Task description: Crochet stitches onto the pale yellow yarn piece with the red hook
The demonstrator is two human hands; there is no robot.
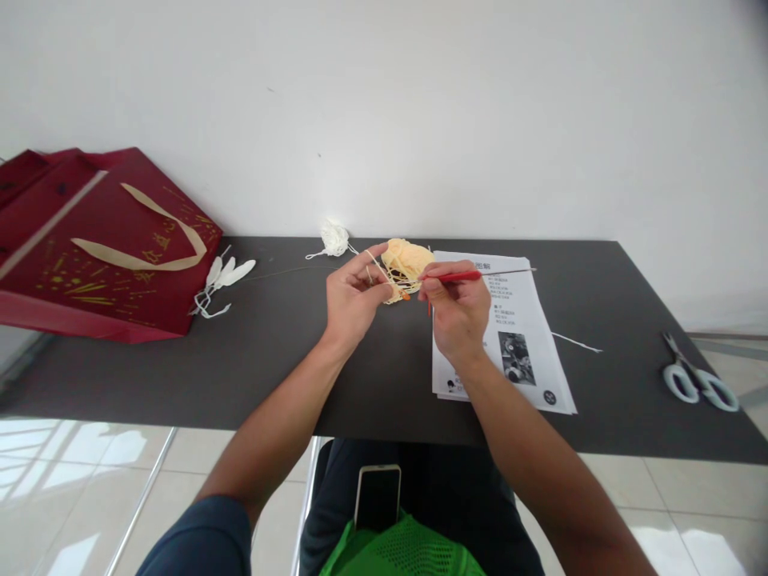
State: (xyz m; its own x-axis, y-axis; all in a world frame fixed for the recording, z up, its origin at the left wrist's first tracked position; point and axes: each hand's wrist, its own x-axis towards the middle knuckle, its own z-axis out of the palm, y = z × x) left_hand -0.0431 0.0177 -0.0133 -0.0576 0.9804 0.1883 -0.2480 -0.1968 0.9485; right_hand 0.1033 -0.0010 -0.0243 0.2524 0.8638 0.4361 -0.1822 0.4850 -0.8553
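One red-handled tool (pixel 469 276) lies between the right fingers (pixel 438 295).

Red-handled tool (pixel 461 277), metal shaft (pixel 507 273) rightward, just beside loose-stranded pale yellow yarn (pixel 408 258).

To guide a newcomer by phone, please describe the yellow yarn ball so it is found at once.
On the dark table, find the far edge along the white wall. There, between the white yarn ball and the printed sheets, lies the yellow yarn ball. Unlike its white neighbour, it is pale yellow and larger.
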